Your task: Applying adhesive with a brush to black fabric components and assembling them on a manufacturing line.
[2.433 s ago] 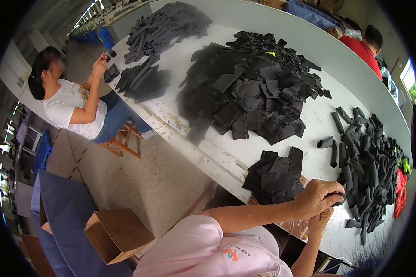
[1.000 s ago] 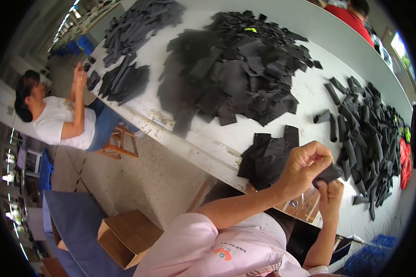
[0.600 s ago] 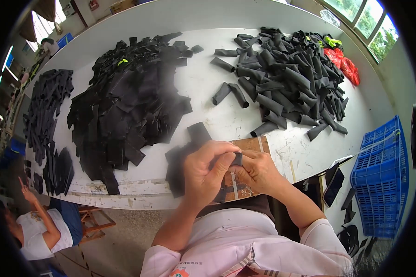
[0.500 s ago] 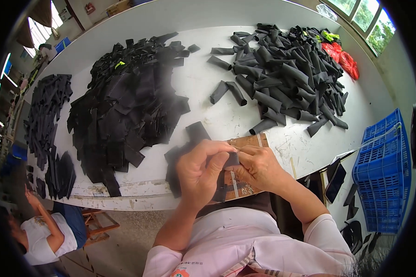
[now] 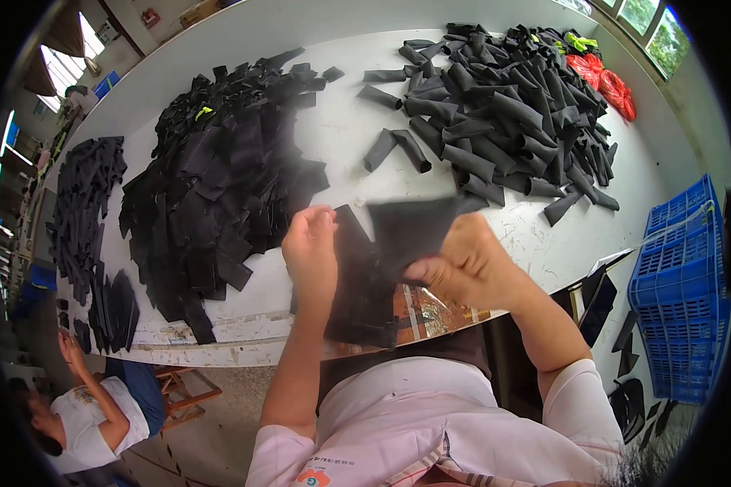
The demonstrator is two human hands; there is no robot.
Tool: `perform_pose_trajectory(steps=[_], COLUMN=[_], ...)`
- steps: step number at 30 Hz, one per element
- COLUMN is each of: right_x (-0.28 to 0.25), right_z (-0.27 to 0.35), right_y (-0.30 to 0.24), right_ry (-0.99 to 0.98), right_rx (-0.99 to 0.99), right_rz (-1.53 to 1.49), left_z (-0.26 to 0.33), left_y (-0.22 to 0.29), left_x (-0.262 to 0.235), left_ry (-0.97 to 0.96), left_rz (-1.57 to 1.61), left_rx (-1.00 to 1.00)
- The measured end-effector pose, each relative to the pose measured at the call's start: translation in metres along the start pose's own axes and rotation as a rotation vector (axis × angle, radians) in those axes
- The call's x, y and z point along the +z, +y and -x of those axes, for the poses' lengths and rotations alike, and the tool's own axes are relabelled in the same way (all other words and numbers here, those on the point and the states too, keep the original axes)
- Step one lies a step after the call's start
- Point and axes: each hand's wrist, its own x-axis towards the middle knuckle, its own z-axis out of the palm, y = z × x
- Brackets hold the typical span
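My right hand (image 5: pixel 463 268) is closed on a black fabric piece (image 5: pixel 410 231), thumb on top, and holds it raised over the table; motion blurs its edges. To its left, my left hand (image 5: pixel 310 243) is up with loosely bent fingers and nothing visible in them. Beneath and between the hands lie flat black fabric strips (image 5: pixel 353 304), partly behind my left forearm. A brown board (image 5: pixel 430 312) with a pale strip across it shows at the table's front edge, under the right hand.
A broad heap of flat black pieces (image 5: pixel 211 178) covers the table's left part; rolled black tubes (image 5: pixel 495 114) are piled at back right by a red plastic bag (image 5: pixel 605 81). Blue crates (image 5: pixel 678 292) stand at right. Another person (image 5: pixel 97 414) sits at lower left.
My hands have parted: the left has come off the fabric and moved left and up. The right has lifted the black piece, which now spreads out flatter above the board.
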Motion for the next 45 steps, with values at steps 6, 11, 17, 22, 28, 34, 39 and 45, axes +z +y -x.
perform_pose_trajectory(steps=[6,11,17,22,28,34,39,45], right_x=[-0.029,0.011,0.035,0.037,0.047,0.064,0.058,0.046], right_z=[-0.001,0.083,0.094,0.097,0.077,0.093,0.102,0.097], right_y=[0.047,0.053,0.015,-0.007,-0.019,-0.008,-0.001,-0.003], right_ry=[0.47,0.252,0.004,0.05,0.183,-0.007,-0.07,-0.219], right_rx=[0.35,0.694,0.58,0.238,-0.032,0.672,0.535,0.433], right_rz=[-0.215,-0.316,-0.046,0.201,0.269,-0.468,-0.276,-0.162], left_z=[-0.05,-0.057,-0.039,0.027,0.107,0.141,0.127,0.11], left_y=[-0.058,-0.088,-0.025,0.059,0.069,0.055,0.054,0.057], left_x=[0.013,0.009,-0.013,-0.045,-0.05,-0.034,-0.039,-0.046], left_ry=[-0.151,-0.224,0.136,0.135,-0.201,-0.128,-0.363,-0.654], left_rz=[-0.996,-0.888,-0.44,0.132,0.322,0.361,0.607,0.262], left_rx=[-0.214,0.009,0.219,0.167,-0.237,-0.307,-0.566,-0.644])
